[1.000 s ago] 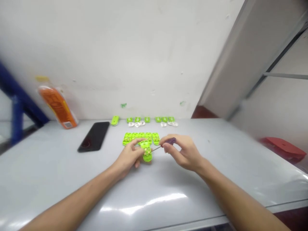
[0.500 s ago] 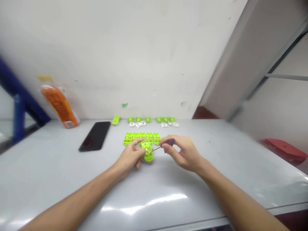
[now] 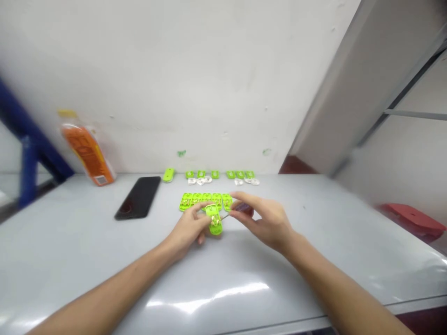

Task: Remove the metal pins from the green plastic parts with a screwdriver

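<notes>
My left hand holds a green plastic casing half tilted up above the table, its open side toward me with small brassy metal parts inside. In my right hand is a screwdriver with a dark purple handle, pinched between thumb and fingers. Its thin shaft points left, and the tip meets the casing near the metal parts; the exact contact is too small to make out. Just behind my hands stands a row of similar green casing halves fitted with metal parts, some partly covered by my fingers.
Along the wall lie small green pieces, white pieces and a longer green casing. A black phone rests on the grey table at left, near an orange bottle. Something red is beyond the right edge.
My right hand's fingers have shifted along the screwdriver handle; the forefinger is straighter now and the handle is turned differently. My left hand and the casing have stayed nearly still.
</notes>
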`<state>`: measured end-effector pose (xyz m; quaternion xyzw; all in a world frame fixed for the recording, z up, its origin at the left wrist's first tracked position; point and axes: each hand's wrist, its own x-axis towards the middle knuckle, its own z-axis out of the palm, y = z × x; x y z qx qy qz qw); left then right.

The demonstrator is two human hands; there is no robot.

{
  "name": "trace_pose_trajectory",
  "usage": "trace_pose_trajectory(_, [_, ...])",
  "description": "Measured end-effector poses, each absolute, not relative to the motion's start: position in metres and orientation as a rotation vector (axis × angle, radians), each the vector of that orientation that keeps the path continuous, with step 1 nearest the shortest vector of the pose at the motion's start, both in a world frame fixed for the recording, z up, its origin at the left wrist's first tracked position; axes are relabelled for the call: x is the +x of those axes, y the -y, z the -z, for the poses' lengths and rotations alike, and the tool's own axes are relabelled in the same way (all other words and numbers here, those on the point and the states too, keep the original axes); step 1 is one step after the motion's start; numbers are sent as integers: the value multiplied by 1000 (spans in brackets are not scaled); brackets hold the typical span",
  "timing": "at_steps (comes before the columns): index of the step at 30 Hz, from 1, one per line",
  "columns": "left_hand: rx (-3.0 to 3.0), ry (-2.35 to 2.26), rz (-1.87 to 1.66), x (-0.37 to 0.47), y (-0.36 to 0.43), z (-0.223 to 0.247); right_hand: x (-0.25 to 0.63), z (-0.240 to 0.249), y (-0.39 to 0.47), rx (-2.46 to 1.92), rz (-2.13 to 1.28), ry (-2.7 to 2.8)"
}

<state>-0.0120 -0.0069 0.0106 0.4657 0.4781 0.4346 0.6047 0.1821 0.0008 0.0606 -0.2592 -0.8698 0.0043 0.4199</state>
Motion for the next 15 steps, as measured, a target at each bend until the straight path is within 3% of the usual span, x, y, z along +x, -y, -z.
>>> trace_pose_trajectory(6, [1103,-1090,-1011,-12,7,-9,182,-67,3,-569,-120,2245])
trace_pose_trajectory(11, [1106,-1103,-1017,-12,7,-8,182,-66,2,-640,144,2195])
trace_pose_trajectory(15, [1116,-1109,-1031,-12,6,-7,182,-67,2,-665,-100,2275])
